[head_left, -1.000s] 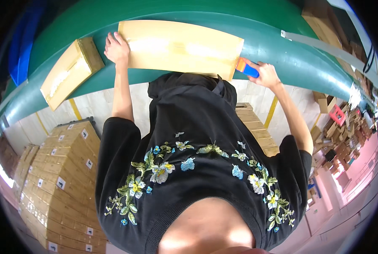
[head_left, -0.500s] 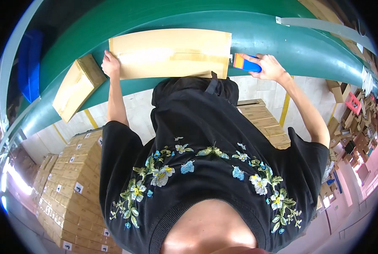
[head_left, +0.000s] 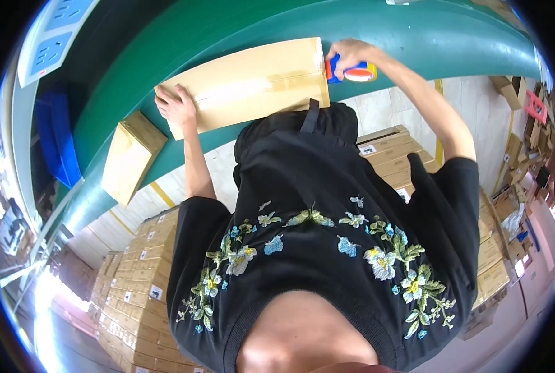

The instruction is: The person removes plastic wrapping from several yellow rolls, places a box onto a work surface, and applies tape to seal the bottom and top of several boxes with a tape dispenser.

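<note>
Long cardboard box (head_left: 252,78) near 12 o'clock, tape dispenser (head_left: 359,74) near 1 o'clock.
Box: plain tan, elongated, top face closed, lengthwise seam with glossy band; lying flat, long axis slightly off 9-to-3, right end raised toward 2 o'clock. Dispenser: handheld, blue with orange-red parts, round roll toward its 3 o'clock side (partly covered, contact with box unclear), right by the box's 3 o'clock end.

Stacked cartons (head_left: 142,292), lower left; pink object (head_left: 535,107), perhaps crate, far right.
</note>
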Demonstrator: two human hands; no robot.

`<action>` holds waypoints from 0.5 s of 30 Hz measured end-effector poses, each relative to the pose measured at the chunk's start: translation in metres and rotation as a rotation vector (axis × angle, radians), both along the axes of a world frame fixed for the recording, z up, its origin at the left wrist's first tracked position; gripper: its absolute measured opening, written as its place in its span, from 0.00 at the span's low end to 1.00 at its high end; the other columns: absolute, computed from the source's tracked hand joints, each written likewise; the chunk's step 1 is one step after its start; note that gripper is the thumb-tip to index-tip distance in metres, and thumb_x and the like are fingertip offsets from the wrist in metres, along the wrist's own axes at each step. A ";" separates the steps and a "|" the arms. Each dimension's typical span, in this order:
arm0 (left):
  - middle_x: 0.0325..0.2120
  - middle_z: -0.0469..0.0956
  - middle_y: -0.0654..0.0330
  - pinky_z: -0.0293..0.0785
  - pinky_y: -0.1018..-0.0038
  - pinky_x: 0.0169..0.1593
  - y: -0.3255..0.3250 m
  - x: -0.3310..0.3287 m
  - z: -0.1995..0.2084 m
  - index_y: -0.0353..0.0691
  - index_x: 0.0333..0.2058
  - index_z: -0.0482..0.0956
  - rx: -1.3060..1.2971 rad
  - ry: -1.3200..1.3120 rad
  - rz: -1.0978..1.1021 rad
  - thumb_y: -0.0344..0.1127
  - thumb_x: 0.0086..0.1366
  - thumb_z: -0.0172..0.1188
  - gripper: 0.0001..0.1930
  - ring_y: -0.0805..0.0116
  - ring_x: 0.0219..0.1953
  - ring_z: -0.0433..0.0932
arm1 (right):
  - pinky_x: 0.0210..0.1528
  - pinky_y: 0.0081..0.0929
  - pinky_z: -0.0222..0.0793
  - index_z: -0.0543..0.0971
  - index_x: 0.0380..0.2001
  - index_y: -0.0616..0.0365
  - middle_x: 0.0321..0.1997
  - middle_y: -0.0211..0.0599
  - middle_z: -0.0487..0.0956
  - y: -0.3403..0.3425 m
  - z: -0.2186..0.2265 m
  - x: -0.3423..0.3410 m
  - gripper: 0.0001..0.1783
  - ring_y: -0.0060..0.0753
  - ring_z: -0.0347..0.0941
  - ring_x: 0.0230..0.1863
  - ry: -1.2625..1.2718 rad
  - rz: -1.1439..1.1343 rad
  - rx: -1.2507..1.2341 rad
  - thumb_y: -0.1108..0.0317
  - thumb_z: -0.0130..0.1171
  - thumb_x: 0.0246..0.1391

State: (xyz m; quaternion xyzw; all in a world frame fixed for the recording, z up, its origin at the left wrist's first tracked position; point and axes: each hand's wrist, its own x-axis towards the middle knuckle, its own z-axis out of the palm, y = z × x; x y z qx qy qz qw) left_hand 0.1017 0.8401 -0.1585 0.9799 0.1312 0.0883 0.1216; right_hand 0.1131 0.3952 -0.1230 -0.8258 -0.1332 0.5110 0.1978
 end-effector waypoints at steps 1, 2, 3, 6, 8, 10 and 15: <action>0.56 0.56 0.36 0.54 0.54 0.58 0.003 -0.007 0.002 0.39 0.61 0.54 0.006 -0.002 -0.017 0.55 0.64 0.40 0.33 0.41 0.58 0.58 | 0.36 0.32 0.72 0.78 0.45 0.51 0.35 0.46 0.80 -0.001 0.003 0.006 0.38 0.41 0.77 0.33 0.021 -0.013 -0.017 0.57 0.68 0.20; 0.56 0.56 0.36 0.54 0.54 0.58 0.002 -0.016 0.000 0.39 0.61 0.53 0.007 -0.028 0.019 0.56 0.64 0.40 0.33 0.41 0.58 0.57 | 0.35 0.33 0.72 0.80 0.40 0.52 0.34 0.43 0.81 -0.004 -0.007 0.009 0.33 0.40 0.77 0.33 0.090 -0.041 -0.046 0.57 0.68 0.20; 0.56 0.55 0.36 0.54 0.53 0.58 0.002 -0.025 -0.003 0.40 0.61 0.53 0.007 -0.053 0.057 0.56 0.64 0.40 0.33 0.41 0.58 0.57 | 0.35 0.34 0.72 0.82 0.34 0.52 0.32 0.39 0.81 -0.004 -0.017 0.006 0.29 0.38 0.77 0.33 0.158 -0.069 -0.073 0.57 0.67 0.19; 0.58 0.52 0.35 0.53 0.52 0.59 0.005 -0.063 -0.007 0.36 0.61 0.51 0.108 0.041 0.111 0.53 0.65 0.37 0.33 0.39 0.59 0.55 | 0.38 0.37 0.73 0.81 0.24 0.54 0.28 0.46 0.79 0.026 -0.028 -0.021 0.20 0.46 0.77 0.33 -0.270 0.276 -0.164 0.60 0.66 0.19; 0.60 0.50 0.35 0.50 0.49 0.60 -0.014 -0.068 -0.011 0.33 0.61 0.50 0.248 0.137 0.041 0.50 0.65 0.38 0.32 0.39 0.60 0.51 | 0.39 0.40 0.73 0.81 0.25 0.54 0.31 0.47 0.79 0.022 -0.032 -0.030 0.18 0.48 0.76 0.36 -0.309 0.238 -0.193 0.62 0.65 0.23; 0.60 0.50 0.38 0.45 0.46 0.61 -0.020 -0.079 0.007 0.32 0.61 0.52 0.274 0.208 -0.124 0.44 0.61 0.45 0.33 0.39 0.63 0.45 | 0.40 0.39 0.73 0.81 0.27 0.55 0.33 0.47 0.78 0.046 -0.018 -0.017 0.18 0.45 0.76 0.38 -0.409 0.282 -0.198 0.58 0.64 0.28; 0.58 0.56 0.44 0.51 0.49 0.60 -0.167 -0.047 -0.008 0.41 0.58 0.60 -0.245 0.120 -0.882 0.43 0.57 0.50 0.29 0.44 0.62 0.51 | 0.41 0.36 0.73 0.81 0.30 0.51 0.35 0.42 0.80 0.038 -0.021 -0.021 0.19 0.41 0.77 0.40 -0.303 0.263 -0.434 0.57 0.63 0.31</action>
